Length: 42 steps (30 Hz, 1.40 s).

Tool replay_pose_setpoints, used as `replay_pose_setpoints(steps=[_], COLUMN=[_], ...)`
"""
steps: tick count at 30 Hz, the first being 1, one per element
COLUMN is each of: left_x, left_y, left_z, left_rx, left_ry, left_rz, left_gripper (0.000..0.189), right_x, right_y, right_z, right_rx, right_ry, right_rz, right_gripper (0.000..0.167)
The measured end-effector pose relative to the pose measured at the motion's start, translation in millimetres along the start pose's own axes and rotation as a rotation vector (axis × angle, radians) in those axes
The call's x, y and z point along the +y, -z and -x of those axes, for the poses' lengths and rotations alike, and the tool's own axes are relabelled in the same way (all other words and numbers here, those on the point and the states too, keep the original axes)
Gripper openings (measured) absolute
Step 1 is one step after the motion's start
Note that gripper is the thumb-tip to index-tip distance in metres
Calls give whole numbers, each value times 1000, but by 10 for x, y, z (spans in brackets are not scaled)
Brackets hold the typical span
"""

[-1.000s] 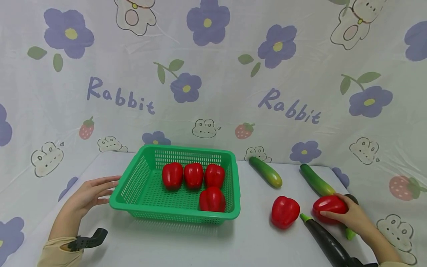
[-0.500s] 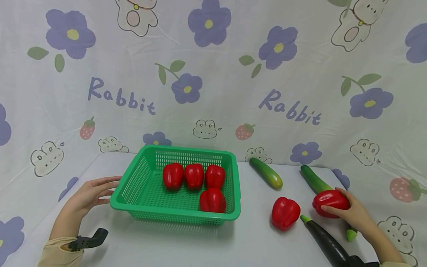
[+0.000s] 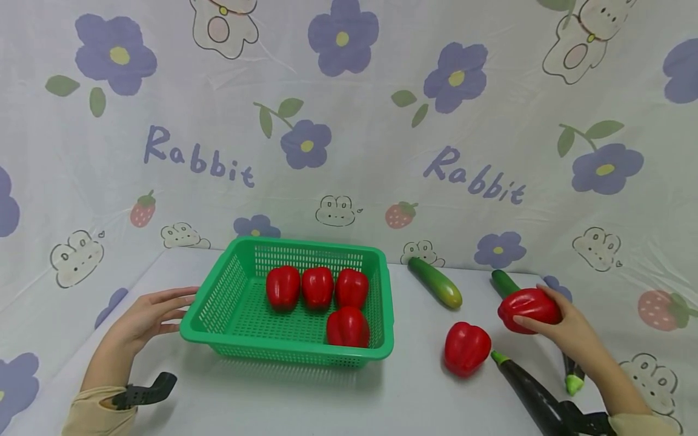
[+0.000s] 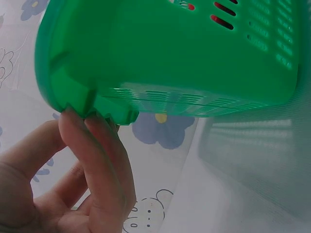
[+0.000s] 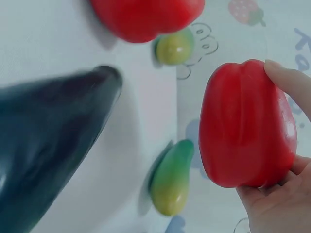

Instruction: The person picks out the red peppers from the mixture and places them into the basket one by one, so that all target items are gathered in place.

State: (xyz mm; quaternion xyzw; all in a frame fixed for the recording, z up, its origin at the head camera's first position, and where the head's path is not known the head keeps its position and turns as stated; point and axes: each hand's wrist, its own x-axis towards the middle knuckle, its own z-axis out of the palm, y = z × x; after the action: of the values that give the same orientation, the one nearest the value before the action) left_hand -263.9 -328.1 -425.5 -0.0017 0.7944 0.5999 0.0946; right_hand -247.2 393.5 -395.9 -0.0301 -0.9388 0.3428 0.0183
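My right hand [image 3: 572, 324] grips a glossy red bell pepper [image 3: 529, 309] by its sides. In the right wrist view the pepper [image 5: 248, 126] sits between thumb and fingers, lifted over the table. My left hand [image 3: 144, 318] is at the left end of a green plastic basket [image 3: 286, 348]; in the left wrist view its fingertips [image 4: 73, 119] touch the underside of the basket's rim, fingers relaxed. Several red bell peppers [image 3: 282, 289] lie inside the basket. Another red bell pepper [image 3: 466, 349] stands on the table between basket and right hand.
A cucumber [image 3: 434, 282] lies right of the basket, and a second cucumber [image 3: 503, 282] is partly covered by the held pepper. One eggplant [image 3: 526, 387] lies in front of the right hand; another eggplant [image 3: 572, 369] is mostly hidden under the forearm. A patterned cloth [image 3: 349, 175] hangs behind.
My right hand has raised the red bell pepper off the table and carried it slightly up and left, exposing more of the eggplant beneath. My left hand and the basket have stayed put.
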Motion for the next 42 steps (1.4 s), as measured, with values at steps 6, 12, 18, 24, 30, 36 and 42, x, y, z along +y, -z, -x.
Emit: replay_pose_setpoints(steps=[6,12,18,24,30,36,42], left_x=[8,2,3,2,6,-3,-13], left_y=[-6,-5,-5,2,9,9,9], left_z=[-6,-8,-9,-11,-9,-2,-10], left_rx=[3,-2,-4,-10,-5,-3,-6], left_ry=[-1,-3,-7,-10,-2,1,-5], left_rz=[-9,-12,-10,-12,-22,-14,-12], left_gripper=[52,52,49,48,52,46,45], right_x=[-177,-318,-498,-665,-823,-969,-1111], right_y=[-56,-143,-253,-325,-377,-458,-535], right_z=[-36,-107,-174,-228,-283,-367,-434], right_rx=[3,5,-7,-29,-53,-59,-58], right_ry=[41,86,108,122,151,192,219], right_rz=[-38,-86,-125,-166,-196,-219,-228], right_gripper=[98,97,95,94,95,92,91])
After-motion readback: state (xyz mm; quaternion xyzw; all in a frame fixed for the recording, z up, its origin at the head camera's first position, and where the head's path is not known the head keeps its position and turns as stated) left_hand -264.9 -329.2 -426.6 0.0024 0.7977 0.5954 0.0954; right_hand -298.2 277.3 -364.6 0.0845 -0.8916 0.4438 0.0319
